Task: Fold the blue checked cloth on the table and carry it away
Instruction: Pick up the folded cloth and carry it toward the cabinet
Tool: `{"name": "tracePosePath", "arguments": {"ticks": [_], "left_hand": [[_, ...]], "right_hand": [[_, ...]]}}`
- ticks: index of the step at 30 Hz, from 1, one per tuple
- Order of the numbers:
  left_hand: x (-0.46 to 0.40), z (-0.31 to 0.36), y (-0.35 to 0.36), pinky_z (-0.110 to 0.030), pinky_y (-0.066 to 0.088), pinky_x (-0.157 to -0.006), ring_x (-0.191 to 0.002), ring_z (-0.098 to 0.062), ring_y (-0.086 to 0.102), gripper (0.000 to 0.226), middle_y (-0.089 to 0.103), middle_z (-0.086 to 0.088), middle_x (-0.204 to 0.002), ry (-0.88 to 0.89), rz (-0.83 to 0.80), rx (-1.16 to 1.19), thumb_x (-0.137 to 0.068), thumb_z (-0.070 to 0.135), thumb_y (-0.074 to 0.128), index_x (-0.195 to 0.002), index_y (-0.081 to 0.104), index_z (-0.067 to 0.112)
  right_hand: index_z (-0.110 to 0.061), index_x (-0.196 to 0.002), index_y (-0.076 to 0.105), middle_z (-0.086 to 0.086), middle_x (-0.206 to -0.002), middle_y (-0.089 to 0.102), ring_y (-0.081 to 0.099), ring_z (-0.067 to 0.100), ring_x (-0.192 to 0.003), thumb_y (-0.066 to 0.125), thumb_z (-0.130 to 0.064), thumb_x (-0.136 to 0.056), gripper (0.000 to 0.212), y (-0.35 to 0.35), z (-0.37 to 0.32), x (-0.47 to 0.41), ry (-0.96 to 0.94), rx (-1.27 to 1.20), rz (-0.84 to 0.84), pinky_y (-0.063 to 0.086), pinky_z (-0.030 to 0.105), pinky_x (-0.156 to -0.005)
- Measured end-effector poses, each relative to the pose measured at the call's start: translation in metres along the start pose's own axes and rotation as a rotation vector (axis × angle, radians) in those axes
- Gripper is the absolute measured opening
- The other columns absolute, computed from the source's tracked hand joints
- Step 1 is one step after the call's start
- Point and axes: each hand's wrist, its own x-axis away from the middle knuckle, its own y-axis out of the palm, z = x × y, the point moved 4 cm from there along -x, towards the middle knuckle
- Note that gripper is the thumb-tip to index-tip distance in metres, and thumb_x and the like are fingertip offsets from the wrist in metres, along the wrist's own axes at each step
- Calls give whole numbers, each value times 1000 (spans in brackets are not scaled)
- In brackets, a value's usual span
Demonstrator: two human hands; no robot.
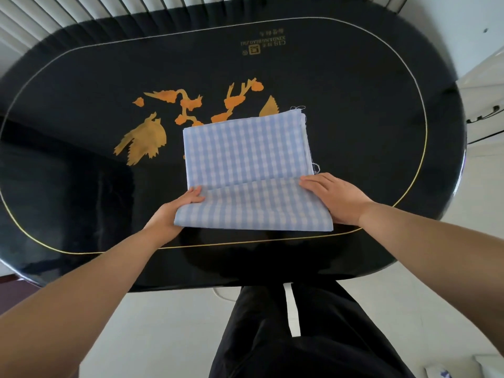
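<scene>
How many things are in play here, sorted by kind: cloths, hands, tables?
Cloths: 1, the blue checked cloth, folded, lying on the table.
Hands: 2, the left hand gripping the cloth's near left corner, the right hand at its near right edge.
Tables: 1, the black oval table with gold and orange decoration.
Total: 4

Both bare forearms are stretched forward from the lower corners of the view and converge toward the middle. The left hand (174,211) is turned inward, its thumb laid on top of the blue checked cloth (245,159) and its fingers hidden beneath the near left corner, which is pinched. The right hand (334,199) is laid palm down, fingers straight, pressed on the cloth's right edge.
</scene>
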Motion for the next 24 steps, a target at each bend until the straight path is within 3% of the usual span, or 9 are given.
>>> {"name": "tracePosePath", "arguments": {"ticks": [1, 3, 5, 7, 10, 15, 18, 22, 24], "left_hand": [[-1, -1, -2, -27, 46, -91, -115, -12, 58, 53, 64, 7, -122, 31, 95, -34, -63, 37, 85, -111, 71, 21], [5, 3, -6, -29, 49, -80, -98, -18, 64, 26, 69, 1, -101, 186, 318, -450, -86, 41, 66, -102, 69, 20], [12, 6, -1, -29, 44, -61, -77, -20, 60, 26, 64, -2, -84, 342, 458, -751, -96, 37, 51, -99, 61, 13], [19, 3, 12, -30, 40, -55, -69, -18, 55, 34, 60, -3, -79, 402, 509, -819, -98, 41, 44, -91, 56, 11], [22, -15, 29, -32, 41, -56, -68, -18, 57, 41, 58, -1, -76, 349, 549, -934, -100, 46, 35, -90, 55, 11], [25, -43, 47, -35, 48, -61, -68, -19, 58, 43, 56, 1, -73, 283, 522, -1016, -101, 47, 25, -89, 50, 15], [27, -43, 52, -32, 45, -59, -67, -16, 56, 42, 56, 0, -74, 258, 493, -1036, -101, 46, 22, -90, 49, 16], [26, -36, 57, -31, 43, -57, -69, -17, 58, 46, 58, -1, -76, 252, 438, -1077, -101, 49, 19, -93, 51, 16], [22, -32, 60, -31, 45, -58, -69, -15, 56, 47, 56, -1, -77, 225, 401, -1116, -100, 50, 19, -97, 51, 16]], "right_hand": [[-23, -142, 35, -1, -147, 38, 36, 18, -134, 71, -32, -82, 71, -2, 2, -2, 99, -137, 18, 38, 34, -107], [-27, -126, 52, -3, -129, 53, 51, 16, -117, 66, -27, -85, 43, -6, 2, -3, 288, -467, 85, 45, 29, -94], [-23, -110, 55, -2, -102, 61, 59, 17, -93, 61, -30, -89, 22, -7, 0, -1, 386, -528, 208, 45, 24, -75], [-18, -98, 48, -1, -81, 57, 57, 16, -73, 48, -40, -96, 22, -5, -5, 8, 483, -563, 276, 42, 26, -59], [-18, -96, 42, 0, -76, 53, 53, 15, -64, 31, -43, -100, 28, 2, -12, 31, 649, -533, 320, 34, 27, -49], [-17, -98, 35, 2, -64, 51, 52, 18, -55, 20, -40, -102, 28, 29, -15, 63, 885, -333, 262, 40, 30, -48], [-17, -96, 35, 4, -64, 53, 56, 23, -60, 17, -40, -102, 30, 41, -18, 74, 968, -307, 218, 51, 37, -58], [-11, -95, 42, 1, -66, 47, 51, 26, -65, 23, -30, -101, 27, 50, -16, 83, 1054, -309, 145, 44, 37, -61], [-7, -104, 47, -1, -69, 42, 52, 28, -74, 29, -22, -99, 24, 51, -19, 87, 1057, -265, 87, 40, 37, -62]]}}
